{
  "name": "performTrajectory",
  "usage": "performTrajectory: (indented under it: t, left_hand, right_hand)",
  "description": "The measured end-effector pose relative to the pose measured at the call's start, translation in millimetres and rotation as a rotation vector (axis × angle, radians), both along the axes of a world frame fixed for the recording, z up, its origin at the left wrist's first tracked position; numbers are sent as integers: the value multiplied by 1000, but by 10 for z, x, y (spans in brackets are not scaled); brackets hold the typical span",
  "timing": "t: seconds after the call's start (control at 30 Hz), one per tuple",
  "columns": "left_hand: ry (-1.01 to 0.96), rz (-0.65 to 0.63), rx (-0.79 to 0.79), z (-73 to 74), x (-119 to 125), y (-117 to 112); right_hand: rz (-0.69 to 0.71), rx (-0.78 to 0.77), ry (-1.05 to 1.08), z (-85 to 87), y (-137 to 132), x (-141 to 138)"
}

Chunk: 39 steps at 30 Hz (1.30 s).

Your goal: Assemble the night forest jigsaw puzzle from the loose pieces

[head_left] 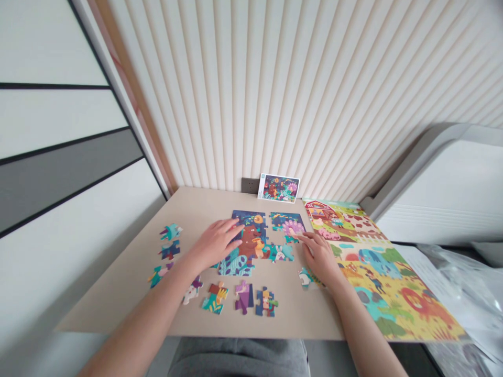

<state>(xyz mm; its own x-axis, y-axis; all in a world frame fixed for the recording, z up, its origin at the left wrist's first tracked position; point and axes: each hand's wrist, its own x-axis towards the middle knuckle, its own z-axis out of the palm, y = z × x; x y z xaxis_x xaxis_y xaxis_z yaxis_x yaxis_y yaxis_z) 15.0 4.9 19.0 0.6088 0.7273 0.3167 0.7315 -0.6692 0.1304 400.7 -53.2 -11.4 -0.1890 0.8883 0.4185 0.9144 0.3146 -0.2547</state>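
A partly assembled jigsaw (255, 238) with a bear and a peacock lies in the middle of the beige table (129, 283). My left hand (214, 243) rests flat on its left part, fingers stretched out toward the bear. My right hand (320, 254) lies at the puzzle's right edge, fingers extended and touching the pieces below the peacock. Under that hand's wrist sits a loose piece (304, 277). Several loose pieces (239, 298) lie in a row near the table's front edge, and more loose pieces (168, 246) lie at the left.
A reference picture card (278, 187) leans against the ribbed wall beside a wall socket (250, 185). Finished colourful puzzles (373, 262) cover the table's right side. Clear plastic wrapping (463, 283) lies further right. A white cabinet stands at the left.
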Motion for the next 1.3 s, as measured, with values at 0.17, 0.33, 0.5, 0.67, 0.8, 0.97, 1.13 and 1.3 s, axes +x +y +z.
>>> performTrajectory:
  t: [0.17,0.33,0.5,0.67,0.8,0.97,1.13,1.3]
  left_hand:
    - [-46,274,70,204,-704,-40]
    - [-13,464,-33,33,-1583,-167]
    - [-66,640,-98,-195,-2023,-111]
    - [-70,624,-168,-276,-1943,64]
    - [-83,635,-180,-322,-1861,127]
    - [-216,600,-200,-428,-1892,139]
    - [-440,471,-289,-352,-1816,162]
    - [-606,280,-315,106,-1241,134]
  right_hand:
    - [15,47,87,-48,-33,86]
    - [52,59,125,-82,-29,79]
    - [64,90,139,-103,-8,97]
    - [67,91,149,-96,-20,80]
    - [53,68,149,-105,-32,65]
    - [62,41,154,-107,-49,39]
    - [43,29,179,-58,-79,-26]
    - [39,24,195,12,-114,-110]
